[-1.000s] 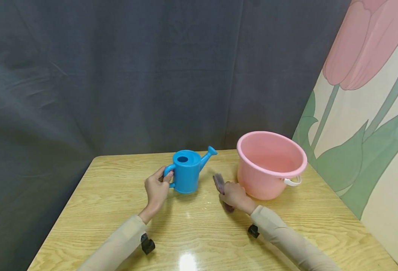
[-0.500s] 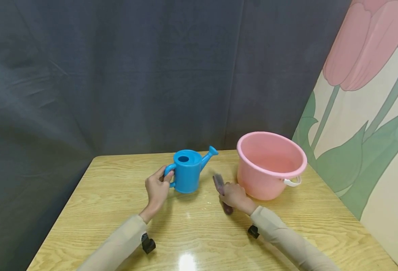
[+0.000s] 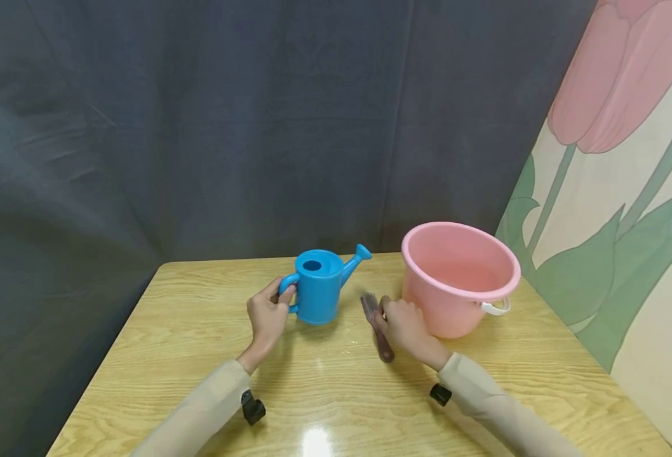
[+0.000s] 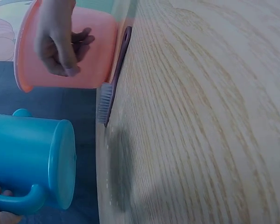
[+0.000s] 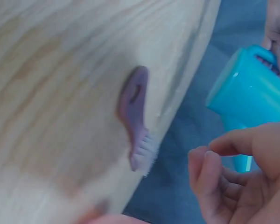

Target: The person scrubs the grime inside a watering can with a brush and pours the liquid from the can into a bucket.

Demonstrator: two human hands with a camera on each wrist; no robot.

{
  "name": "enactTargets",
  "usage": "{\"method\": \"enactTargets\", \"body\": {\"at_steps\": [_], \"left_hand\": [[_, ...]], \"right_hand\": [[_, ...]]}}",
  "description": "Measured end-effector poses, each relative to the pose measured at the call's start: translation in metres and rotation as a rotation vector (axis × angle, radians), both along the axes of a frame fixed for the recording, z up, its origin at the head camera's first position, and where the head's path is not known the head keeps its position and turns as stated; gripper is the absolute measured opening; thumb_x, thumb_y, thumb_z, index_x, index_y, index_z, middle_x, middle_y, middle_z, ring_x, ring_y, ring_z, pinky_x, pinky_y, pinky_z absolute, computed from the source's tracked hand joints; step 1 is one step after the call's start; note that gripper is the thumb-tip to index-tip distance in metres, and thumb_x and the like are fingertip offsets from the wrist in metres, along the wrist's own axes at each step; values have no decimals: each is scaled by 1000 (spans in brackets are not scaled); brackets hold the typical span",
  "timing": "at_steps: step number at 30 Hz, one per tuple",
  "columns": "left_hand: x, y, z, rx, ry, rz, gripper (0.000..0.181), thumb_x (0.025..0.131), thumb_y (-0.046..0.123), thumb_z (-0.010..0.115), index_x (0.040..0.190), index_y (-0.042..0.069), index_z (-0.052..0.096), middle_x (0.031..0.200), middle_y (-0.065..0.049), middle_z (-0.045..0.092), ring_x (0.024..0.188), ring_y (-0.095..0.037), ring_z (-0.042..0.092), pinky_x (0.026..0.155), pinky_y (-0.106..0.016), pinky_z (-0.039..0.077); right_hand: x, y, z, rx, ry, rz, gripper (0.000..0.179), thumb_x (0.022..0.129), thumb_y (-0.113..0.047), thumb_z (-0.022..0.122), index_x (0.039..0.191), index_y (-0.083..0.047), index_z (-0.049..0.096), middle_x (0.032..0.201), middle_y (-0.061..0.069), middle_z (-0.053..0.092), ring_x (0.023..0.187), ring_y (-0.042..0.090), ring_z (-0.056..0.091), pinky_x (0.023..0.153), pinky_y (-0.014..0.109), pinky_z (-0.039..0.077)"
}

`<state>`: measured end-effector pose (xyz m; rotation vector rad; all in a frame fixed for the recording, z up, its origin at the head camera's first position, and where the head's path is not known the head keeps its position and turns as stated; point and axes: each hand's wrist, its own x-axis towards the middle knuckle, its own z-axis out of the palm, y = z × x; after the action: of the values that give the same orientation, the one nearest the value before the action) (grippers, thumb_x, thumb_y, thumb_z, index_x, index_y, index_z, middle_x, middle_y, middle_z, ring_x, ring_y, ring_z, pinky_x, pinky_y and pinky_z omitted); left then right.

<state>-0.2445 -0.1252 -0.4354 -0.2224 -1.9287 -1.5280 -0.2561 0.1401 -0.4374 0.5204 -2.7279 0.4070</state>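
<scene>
My left hand grips the handle of a blue plastic watering can. Its base is off the tabletop in the left wrist view, and the spout points right. A brush with a dark purplish handle and pale bristles lies on the table between the can and a pink bucket. Just above and to the right of it is my right hand, in front of the bucket. Its fingers are loosely bent with nothing in them, and a gap to the brush shows in the right wrist view.
The bucket has a white handle grip hanging at its front right. Small light specks dot the wooden table left of the brush. A dark curtain hangs behind, and a flower-painted wall stands to the right.
My right hand has let go of the brush and risen slightly off it, leaving the brush on the table. The left hand with the watering can has shifted slightly right and up.
</scene>
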Motion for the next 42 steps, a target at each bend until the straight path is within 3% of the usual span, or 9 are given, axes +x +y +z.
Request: {"method": "enactTargets", "body": {"at_steps": [9,17,23,27,33,36,42], "left_hand": [[-1,4,5,7,-8,18,7,91,-1,69,95,-5,74,88,-14,74,81,-30,73,70,-29,59],[-1,5,8,16,-8,23,9,91,-3,69,99,-5,74,93,-16,74,84,-30,73,73,-37,60],[0,5,10,19,-11,21,14,92,0,68,104,-5,74,96,-16,74,86,-26,73,74,-35,60],[0,5,10,39,-21,22,15,92,-2,68,105,-5,73,97,-16,74,87,-26,73,75,-34,60],[-2,8,10,30,-1,27,12,92,-2,68,101,-5,74,95,-16,74,85,-27,73,74,-35,60],[-3,10,12,23,8,29,11,92,-1,68,101,-6,74,95,-16,74,86,-28,73,74,-36,60],[-4,12,15,21,8,14,11,93,1,68,100,-5,73,95,-15,74,87,-26,73,76,-40,60]], "right_hand": [[13,11,24,-142,134,109,10,88,-10,72,82,-9,64,54,-9,46,47,9,44,41,30,37],[18,20,39,-240,248,207,7,89,-10,71,84,-10,66,59,-12,49,50,2,44,46,25,39],[23,27,50,-301,468,318,4,86,-5,70,87,-7,67,66,-6,56,56,5,50,49,24,43],[23,36,53,-335,598,302,5,85,-6,69,88,-2,69,72,3,59,62,14,53,53,26,44],[24,50,57,-385,674,226,13,87,-12,64,85,1,67,75,10,60,67,26,55,58,34,43],[24,56,60,-380,672,167,18,87,-17,64,85,1,65,77,12,60,69,29,53,61,38,41],[27,70,70,-339,579,60,23,86,-14,70,94,6,64,88,20,60,79,37,47,71,46,34]]}}
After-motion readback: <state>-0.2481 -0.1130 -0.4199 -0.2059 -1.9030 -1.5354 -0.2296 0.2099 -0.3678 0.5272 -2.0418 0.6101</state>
